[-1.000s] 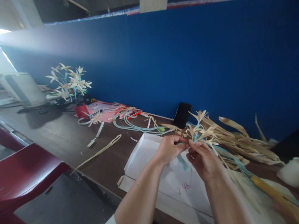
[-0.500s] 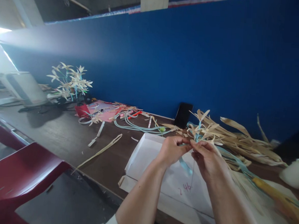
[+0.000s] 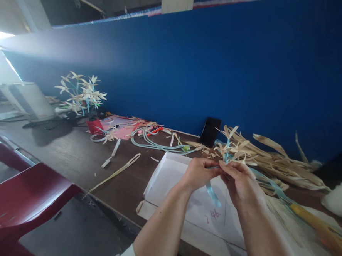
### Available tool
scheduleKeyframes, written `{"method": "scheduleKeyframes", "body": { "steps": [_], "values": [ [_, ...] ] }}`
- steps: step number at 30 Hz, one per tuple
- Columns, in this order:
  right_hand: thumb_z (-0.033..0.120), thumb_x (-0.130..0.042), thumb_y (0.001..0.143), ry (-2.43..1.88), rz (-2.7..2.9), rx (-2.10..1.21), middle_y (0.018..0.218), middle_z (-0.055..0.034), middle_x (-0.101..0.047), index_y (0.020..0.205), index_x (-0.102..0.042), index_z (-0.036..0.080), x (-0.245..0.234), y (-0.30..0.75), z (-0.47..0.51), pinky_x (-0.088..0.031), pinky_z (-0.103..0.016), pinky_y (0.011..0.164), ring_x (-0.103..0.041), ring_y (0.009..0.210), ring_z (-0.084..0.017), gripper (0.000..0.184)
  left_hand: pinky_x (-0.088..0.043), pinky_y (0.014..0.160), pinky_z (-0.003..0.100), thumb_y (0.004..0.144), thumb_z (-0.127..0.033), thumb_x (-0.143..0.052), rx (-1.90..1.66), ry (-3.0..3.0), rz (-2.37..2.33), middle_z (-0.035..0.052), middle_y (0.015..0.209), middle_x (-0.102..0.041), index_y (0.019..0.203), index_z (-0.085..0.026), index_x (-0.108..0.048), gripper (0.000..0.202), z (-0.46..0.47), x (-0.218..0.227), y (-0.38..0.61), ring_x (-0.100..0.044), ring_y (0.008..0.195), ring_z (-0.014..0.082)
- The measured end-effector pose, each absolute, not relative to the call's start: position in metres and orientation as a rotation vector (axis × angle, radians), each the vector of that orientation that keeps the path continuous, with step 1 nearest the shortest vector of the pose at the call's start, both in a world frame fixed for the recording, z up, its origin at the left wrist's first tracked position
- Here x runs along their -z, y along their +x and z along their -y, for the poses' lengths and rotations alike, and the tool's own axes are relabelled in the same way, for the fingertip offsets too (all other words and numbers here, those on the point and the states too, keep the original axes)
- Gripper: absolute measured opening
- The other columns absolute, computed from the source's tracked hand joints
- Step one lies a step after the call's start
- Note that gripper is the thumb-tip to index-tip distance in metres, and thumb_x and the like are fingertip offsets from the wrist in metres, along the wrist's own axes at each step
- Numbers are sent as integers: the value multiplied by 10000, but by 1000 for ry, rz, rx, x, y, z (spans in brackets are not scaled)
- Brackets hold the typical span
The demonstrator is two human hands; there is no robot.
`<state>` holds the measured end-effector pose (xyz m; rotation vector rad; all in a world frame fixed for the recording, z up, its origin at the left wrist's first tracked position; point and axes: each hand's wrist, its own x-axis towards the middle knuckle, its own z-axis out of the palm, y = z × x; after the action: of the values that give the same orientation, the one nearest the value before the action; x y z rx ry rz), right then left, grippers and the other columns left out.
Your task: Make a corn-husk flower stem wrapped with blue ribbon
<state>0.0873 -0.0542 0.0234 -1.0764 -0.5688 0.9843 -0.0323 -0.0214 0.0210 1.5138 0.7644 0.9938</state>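
Note:
My left hand pinches a light blue ribbon whose loose end hangs below the fingers. In my right hand, closed thumb against fingers, is the stem of a husk flower spray. Pale, pointed petals stand upright above both hands, and blue wrapping shows on the stem. A thin wire-like end drops beneath the right hand. My fingertips meet at the stem, so the exact grip is partly hidden. Under the hands lies a white cardboard box lid with red handwritten figures.
Dry husks are heaped behind at right, near a yellow-handled tool and a white roll. A black phone leans on the blue partition. Leftward are coiled tubing, a finished flower arrangement and a red chair.
The ribbon's hanging end has swung slightly right and lower. The wire end has shifted a little right. Both hands stay together at the flower stem.

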Motion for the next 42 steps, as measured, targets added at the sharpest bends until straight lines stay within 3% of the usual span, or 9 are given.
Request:
{"method": "scheduleKeyframes", "body": {
  "steps": [6, 16, 27, 34, 38, 42],
  "values": [
    [220, -860, 420, -1032, 559, -1003, 581, 57, -549, 553, -541, 191, -24, 87, 55, -419, -193, 495, -518, 561, -82, 347, -478, 804, 265, 639, -368, -719, -963, 1468, -722, 40, 894, -703, 927, -157, -729, 357, 20, -19, -32, -621, 815, 155],
    [249, -849, 479, -1009, 601, -1085, 603, 65, -553, 582, -519, 196, -21, 89, 56, -408, -169, 526, -512, 597, -72, 350, -475, 773, 244, 658, -411, -697, -1014, 1501, -796, 29, 828, -692, 869, -164, -734, 327, 20, -20, -30, -615, 787, 144],
    [303, -789, 588, -1114, 828, -1161, 775, 25, -623, 766, -581, 225, -20, 97, 61, -449, -226, 651, -568, 711, -125, 285, -405, 570, 192, 632, -295, -712, -977, 1376, -904, -17, 635, -600, 767, -142, -698, 205, 16, -17, -31, -510, 575, 77],
    [286, -763, 620, -1098, 753, -1180, 718, 27, -622, 869, -662, 238, -17, 104, 60, -465, -214, 644, -556, 645, -96, 273, -371, 539, 194, 603, -421, -732, -992, 1351, -859, -25, 592, -553, 755, -132, -695, 328, 18, -20, -34, -436, 525, 60],
    [347, -773, 602, -1119, 768, -1113, 703, 18, -627, 804, -692, 218, -19, 104, 59, -474, -215, 605, -551, 609, -95, 253, -375, 554, 200, 591, -435, -737, -983, 1363, -877, -28, 592, -549, 753, -133, -697, 345, 17, -18, -34, -428, 528, 59],
    [354, -818, 528, -1177, 803, -1014, 716, 1, -653, 729, -696, 202, -21, 99, 59, -484, -225, 592, -573, 614, -111, 280, -423, 623, 223, 611, -414, -727, -999, 1406, -846, 4, 701, -629, 794, -136, -708, 334, 16, -15, -33, -520, 618, 96]
  ]
}}
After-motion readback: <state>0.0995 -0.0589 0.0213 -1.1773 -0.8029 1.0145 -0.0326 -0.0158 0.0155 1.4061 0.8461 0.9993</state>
